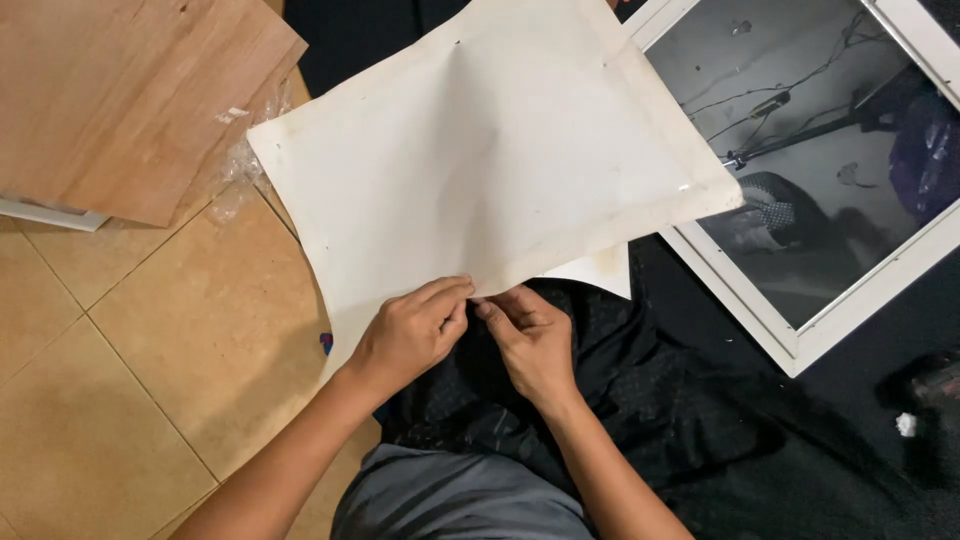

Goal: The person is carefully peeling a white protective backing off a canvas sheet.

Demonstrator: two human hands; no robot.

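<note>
A large off-white sheet (490, 150) is lifted and bowed in the middle of the head view. My left hand (410, 330) and my right hand (530, 340) meet at its near edge, fingertips pinching that edge close together. A second white sheet edge (600, 272) shows just under it. Below my hands lies black cloth (620, 400) across my lap and the floor.
A white-framed glass pane (800, 350) lies at the right, reflecting a room. Thin wooden boards (120, 100) rest at the upper left, with crumpled clear plastic (240, 165) at their edge. Beige floor tiles (130, 370) fill the left. A small white scrap (906, 424) lies far right.
</note>
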